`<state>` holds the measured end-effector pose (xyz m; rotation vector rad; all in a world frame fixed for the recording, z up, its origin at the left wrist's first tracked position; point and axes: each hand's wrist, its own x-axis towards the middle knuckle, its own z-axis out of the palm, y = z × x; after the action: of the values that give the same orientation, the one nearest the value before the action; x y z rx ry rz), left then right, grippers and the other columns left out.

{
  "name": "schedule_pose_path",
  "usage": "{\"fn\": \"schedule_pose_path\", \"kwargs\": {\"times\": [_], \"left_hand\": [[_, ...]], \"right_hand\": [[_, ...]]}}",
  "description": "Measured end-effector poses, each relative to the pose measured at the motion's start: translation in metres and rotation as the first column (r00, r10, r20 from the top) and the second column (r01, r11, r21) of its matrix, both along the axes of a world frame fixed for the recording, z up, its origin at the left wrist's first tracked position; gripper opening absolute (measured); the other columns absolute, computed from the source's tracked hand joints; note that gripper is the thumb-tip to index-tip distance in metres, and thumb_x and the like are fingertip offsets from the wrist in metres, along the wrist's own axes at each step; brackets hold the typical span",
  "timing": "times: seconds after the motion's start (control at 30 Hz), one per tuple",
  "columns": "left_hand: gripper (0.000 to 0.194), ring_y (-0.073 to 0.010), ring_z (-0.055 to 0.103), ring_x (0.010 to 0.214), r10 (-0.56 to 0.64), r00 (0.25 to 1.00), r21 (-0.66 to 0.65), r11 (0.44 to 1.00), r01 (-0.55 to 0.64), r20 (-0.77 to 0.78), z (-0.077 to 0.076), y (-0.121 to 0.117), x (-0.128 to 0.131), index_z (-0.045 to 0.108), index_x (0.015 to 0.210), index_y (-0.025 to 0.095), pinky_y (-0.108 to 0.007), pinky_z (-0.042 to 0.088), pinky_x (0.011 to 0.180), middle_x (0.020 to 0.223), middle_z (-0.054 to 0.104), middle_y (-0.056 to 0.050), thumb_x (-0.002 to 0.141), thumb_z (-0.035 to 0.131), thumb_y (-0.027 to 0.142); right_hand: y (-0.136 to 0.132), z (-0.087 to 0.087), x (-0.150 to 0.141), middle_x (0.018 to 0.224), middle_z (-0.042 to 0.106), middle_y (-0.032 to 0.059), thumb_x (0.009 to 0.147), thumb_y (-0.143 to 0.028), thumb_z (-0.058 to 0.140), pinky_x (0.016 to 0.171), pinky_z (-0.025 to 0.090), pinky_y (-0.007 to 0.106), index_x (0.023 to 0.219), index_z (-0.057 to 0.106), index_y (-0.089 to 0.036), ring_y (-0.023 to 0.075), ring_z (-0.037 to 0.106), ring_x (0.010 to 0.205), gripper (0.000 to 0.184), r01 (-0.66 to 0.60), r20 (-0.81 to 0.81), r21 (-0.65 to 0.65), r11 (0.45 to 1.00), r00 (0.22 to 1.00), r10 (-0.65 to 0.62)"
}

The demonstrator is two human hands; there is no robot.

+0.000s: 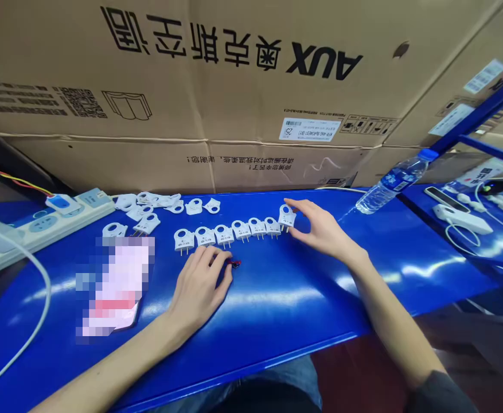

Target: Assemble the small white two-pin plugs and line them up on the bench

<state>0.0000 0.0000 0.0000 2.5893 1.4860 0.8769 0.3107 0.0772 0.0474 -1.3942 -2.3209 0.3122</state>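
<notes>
My right hand (pixel 318 229) grips a white two-pin plug (pixel 286 219) with a ring-shaped top between thumb and fingers, at the right end of a row. Several similar white plugs (pixel 223 236) lie side by side to its left, pins toward me. Below the left half of that row, my left hand (pixel 202 284) is closed, fingertips down at the table. A small red and dark part (pixel 236 264) pokes out at its fingertips; it is too small to name. Behind the row lies a loose pile of white plastic pieces with round holes (pixel 148 199).
Large cardboard boxes (pixel 234 103) stand along the back of the blue table (pixel 303 298). A power strip (pixel 53 221) with a cable is at the left, near a blurred pink phone-like object (pixel 117 281). At the right, a water bottle (pixel 391 183) leans near a blue metal frame (pixel 461 120).
</notes>
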Motion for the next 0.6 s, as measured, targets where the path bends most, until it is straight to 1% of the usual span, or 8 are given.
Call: {"fn": "schedule_pose_path", "kwargs": {"times": [0.1, 0.2, 0.27, 0.4, 0.5, 0.6], "left_hand": [[0.021, -0.023, 0.059, 0.097, -0.054, 0.998, -0.002, 0.999, 0.054, 0.015, 0.001, 0.0, -0.001, 0.064, 0.116, 0.019, -0.036, 0.05, 0.082, 0.103, 0.066, -0.008, 0.103, 0.048, 0.022], [0.022, -0.023, 0.058, 0.095, -0.103, 0.994, -0.011, 0.995, 0.102, -0.032, 0.0, 0.001, -0.001, 0.065, 0.118, 0.018, -0.037, 0.051, 0.081, 0.104, 0.065, -0.009, 0.103, 0.05, 0.024], [0.022, -0.0233, 0.057, 0.094, -0.1, 0.993, -0.016, 0.995, 0.099, -0.057, 0.0, 0.001, -0.001, 0.066, 0.116, 0.018, -0.038, 0.051, 0.081, 0.103, 0.065, -0.009, 0.102, 0.051, 0.024], [0.019, -0.0233, 0.057, 0.095, -0.067, 0.997, -0.01, 0.998, 0.066, -0.048, -0.001, 0.002, 0.0, 0.067, 0.111, 0.018, -0.038, 0.051, 0.083, 0.102, 0.066, -0.009, 0.101, 0.051, 0.022], [0.017, -0.023, 0.058, 0.095, -0.06, 0.998, -0.017, 0.998, 0.059, -0.015, 0.0, 0.002, 0.0, 0.067, 0.106, 0.019, -0.038, 0.052, 0.083, 0.1, 0.066, -0.008, 0.1, 0.051, 0.021], [0.015, -0.0221, 0.059, 0.093, -0.061, 0.997, -0.037, 0.997, 0.063, 0.039, 0.002, 0.003, 0.0, 0.066, 0.102, 0.019, -0.037, 0.052, 0.083, 0.098, 0.066, -0.007, 0.099, 0.051, 0.019]], "right_hand": [[-0.015, 0.005, -0.022, 0.147, 0.059, 0.0072, 0.092, -0.029, 0.061, 0.111, 0.048, 0.047, 0.157, 0.041, -0.03, 0.0284, 0.058, 0.132, 0.068, -0.14, -0.061, -0.003, 0.99, 0.988, 0.139], [-0.033, 0.009, -0.045, 0.142, 0.062, 0.0087, 0.092, -0.029, 0.063, 0.106, 0.05, 0.045, 0.155, 0.044, -0.027, 0.0283, 0.06, 0.126, 0.066, -0.271, -0.011, -0.076, 0.959, 0.962, 0.271], [-0.043, 0.009, -0.055, 0.137, 0.065, 0.0095, 0.092, -0.032, 0.065, 0.107, 0.049, 0.046, 0.152, 0.049, -0.024, 0.0282, 0.06, 0.124, 0.062, -0.341, 0.032, -0.085, 0.936, 0.938, 0.344], [-0.052, 0.005, -0.064, 0.132, 0.066, 0.0116, 0.092, -0.035, 0.064, 0.106, 0.048, 0.046, 0.148, 0.053, -0.02, 0.0293, 0.058, 0.122, 0.059, -0.392, 0.087, -0.097, 0.915, 0.912, 0.4], [-0.05, 0.0, -0.065, 0.13, 0.066, 0.0128, 0.091, -0.036, 0.065, 0.103, 0.049, 0.047, 0.149, 0.052, -0.019, 0.0298, 0.058, 0.12, 0.061, -0.41, 0.122, -0.119, 0.904, 0.898, 0.423], [-0.049, -0.005, -0.065, 0.13, 0.066, 0.0136, 0.092, -0.037, 0.064, 0.102, 0.049, 0.047, 0.151, 0.05, -0.018, 0.0302, 0.057, 0.12, 0.063, -0.405, 0.142, -0.126, 0.906, 0.896, 0.421]]}}
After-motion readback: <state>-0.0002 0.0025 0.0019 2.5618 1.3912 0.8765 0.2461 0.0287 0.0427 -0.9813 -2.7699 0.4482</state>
